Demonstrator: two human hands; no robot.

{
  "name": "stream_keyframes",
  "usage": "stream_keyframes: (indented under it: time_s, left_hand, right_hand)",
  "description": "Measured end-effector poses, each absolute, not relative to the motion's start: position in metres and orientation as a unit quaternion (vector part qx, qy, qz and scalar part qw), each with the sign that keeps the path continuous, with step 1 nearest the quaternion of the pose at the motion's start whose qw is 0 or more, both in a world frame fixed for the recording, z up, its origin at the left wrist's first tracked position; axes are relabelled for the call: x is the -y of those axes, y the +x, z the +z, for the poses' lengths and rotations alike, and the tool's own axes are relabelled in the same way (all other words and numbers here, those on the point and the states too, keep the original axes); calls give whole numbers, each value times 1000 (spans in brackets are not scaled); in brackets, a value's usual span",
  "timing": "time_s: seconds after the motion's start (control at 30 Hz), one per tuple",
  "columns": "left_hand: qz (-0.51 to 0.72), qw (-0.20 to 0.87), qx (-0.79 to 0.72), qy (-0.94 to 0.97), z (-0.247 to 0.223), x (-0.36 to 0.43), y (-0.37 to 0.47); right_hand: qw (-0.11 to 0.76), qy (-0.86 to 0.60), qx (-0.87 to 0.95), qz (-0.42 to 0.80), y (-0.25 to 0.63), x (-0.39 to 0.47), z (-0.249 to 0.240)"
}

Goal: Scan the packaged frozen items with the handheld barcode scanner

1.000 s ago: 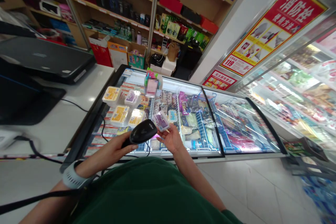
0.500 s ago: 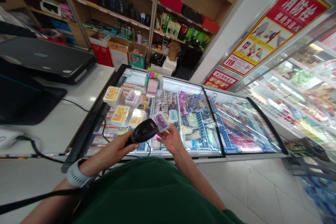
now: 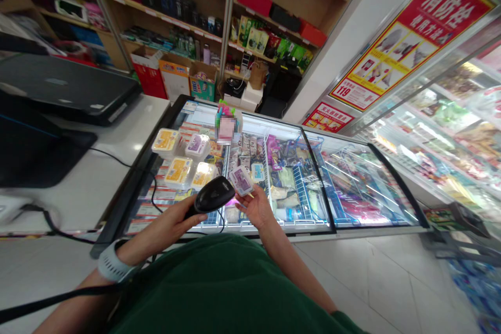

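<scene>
My left hand (image 3: 182, 219) is closed around the handle of a black barcode scanner (image 3: 214, 194), whose head points toward my right hand. In my right hand (image 3: 256, 209) is a clear plastic tub with a purple label (image 3: 241, 180), tilted and gripped at its near edge. The scanner's head is close beside the tub; whether they touch I cannot tell. Left of them, on the freezer's glass top, sit several similar tubs: two yellow-labelled tubs (image 3: 166, 141) (image 3: 179, 171), a purple-labelled tub (image 3: 197, 145) and another yellow tub (image 3: 203, 173).
Under me is a chest freezer (image 3: 332, 214) with a glass lid and bagged goods inside. A colourful item (image 3: 226, 128), partly blurred, stands at its far edge. A counter (image 3: 129, 141) with a scanner cable (image 3: 117, 159) lies left. Shelves (image 3: 168, 18) stand behind.
The tub in my right hand has shifted very slightly to the right, away from the scanner. Both hands keep their hold, and the view has moved a little.
</scene>
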State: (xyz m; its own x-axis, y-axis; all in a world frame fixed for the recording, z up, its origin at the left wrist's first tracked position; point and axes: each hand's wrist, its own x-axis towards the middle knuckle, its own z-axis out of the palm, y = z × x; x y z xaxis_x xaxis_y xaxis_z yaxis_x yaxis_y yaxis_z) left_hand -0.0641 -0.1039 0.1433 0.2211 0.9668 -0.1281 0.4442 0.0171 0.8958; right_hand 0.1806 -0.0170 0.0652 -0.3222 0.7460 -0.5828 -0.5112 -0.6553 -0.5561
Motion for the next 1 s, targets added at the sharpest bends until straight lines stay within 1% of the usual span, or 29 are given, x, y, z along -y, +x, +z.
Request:
stream_keyframes:
  time_s: [0.07,0.17,0.37,0.5,0.63,0.83,1.0]
  left_hand:
    - [308,450,-564,620,142,105,-66]
    - [350,459,-589,566,139,109,-71]
    - [454,544,-606,360,127,121,-80]
    - [546,557,-574,249,124,129,-82]
    - [609,550,-543,181,124,135,-85]
    - [655,527,-526,126,121,139,-93]
    - [660,531,-520,113,121,140,-96]
  right_hand:
    - [416,-466,148,767,185,10,57]
    - [454,-553,238,657,194,-5,42]
    - [474,-649,352,479,212,-43,16]
    - [447,-706,427,346,218,-63,8]
    - [402,-730,484,267,215,-72,0]
    - [334,-758,519,211,202,-71,-9]
    - [298,-754,548,205,185,-65,3]
